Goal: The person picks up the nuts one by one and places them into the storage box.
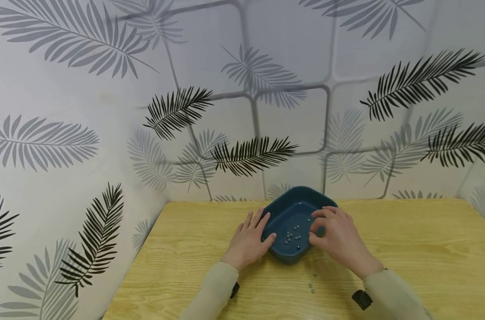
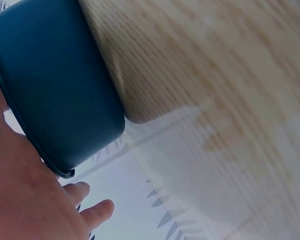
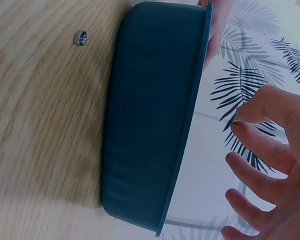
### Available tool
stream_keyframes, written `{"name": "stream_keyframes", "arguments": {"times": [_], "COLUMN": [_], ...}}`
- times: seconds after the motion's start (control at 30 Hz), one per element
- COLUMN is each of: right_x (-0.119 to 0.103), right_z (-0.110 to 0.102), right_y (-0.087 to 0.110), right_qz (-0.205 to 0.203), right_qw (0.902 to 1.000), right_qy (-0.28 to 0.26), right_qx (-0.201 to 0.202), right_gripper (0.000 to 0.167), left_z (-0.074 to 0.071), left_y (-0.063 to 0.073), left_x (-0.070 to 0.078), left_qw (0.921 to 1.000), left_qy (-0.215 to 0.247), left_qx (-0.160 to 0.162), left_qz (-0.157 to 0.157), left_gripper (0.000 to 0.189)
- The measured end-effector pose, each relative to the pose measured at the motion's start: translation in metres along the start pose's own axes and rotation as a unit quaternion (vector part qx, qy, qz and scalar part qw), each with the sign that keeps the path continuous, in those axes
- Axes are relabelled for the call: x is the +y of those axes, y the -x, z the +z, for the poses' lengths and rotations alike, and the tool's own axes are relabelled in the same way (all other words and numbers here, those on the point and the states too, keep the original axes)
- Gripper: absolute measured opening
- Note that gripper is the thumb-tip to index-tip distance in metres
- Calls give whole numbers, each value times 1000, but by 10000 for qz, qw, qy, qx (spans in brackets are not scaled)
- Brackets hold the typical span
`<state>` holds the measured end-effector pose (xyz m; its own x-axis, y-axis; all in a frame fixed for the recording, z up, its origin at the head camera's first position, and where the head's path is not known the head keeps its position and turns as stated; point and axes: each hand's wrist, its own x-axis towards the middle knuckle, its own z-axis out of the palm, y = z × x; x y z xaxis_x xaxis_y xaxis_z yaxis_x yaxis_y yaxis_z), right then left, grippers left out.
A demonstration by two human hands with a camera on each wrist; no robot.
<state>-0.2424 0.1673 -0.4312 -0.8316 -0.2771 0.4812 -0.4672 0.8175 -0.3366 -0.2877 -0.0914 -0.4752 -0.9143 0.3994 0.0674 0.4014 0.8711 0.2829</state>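
Note:
A dark blue rectangular container [image 1: 292, 255] stands on the table with several small metal nuts [image 1: 288, 235] scattered over its bottom. My left hand [image 1: 248, 242] rests along its left rim, fingers stretched out and thumb over the inner edge. Above the right side of the container, my right hand [image 1: 338, 238] pinches a tiny metal nut [image 3: 236, 121] between thumb and forefinger, the other fingers spread apart. On the table in front of the container lie a few loose nuts [image 1: 312, 291]; one hex nut [image 3: 80, 37] shows large in the right wrist view.
The light wooden table [image 1: 166, 266] reaches back to a wall [image 1: 290, 120] patterned with feather-like leaves. A dark strap piece [image 1: 362, 299] sits at the right wrist, and another dark piece [image 1: 235, 290] at the left.

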Motion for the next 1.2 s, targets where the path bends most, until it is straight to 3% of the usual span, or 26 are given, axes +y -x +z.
{"name": "stream_keyframes", "arguments": {"times": [0.43, 1.2], "right_x": [2, 2], "right_z": [14, 42], "right_y": [-21, -41], "right_qz": [-27, 518], "right_qw": [9993, 9974], "right_qy": [-56, 235], "right_qx": [365, -443], "right_gripper": [4, 6], "left_z": [0, 0], "left_y": [-1, 0], "left_x": [0, -1], "left_qw": [10000, 10000], "left_qy": [-7, -45], "left_qx": [36, 56], "left_qz": [-34, 69], "left_gripper": [68, 69]}}
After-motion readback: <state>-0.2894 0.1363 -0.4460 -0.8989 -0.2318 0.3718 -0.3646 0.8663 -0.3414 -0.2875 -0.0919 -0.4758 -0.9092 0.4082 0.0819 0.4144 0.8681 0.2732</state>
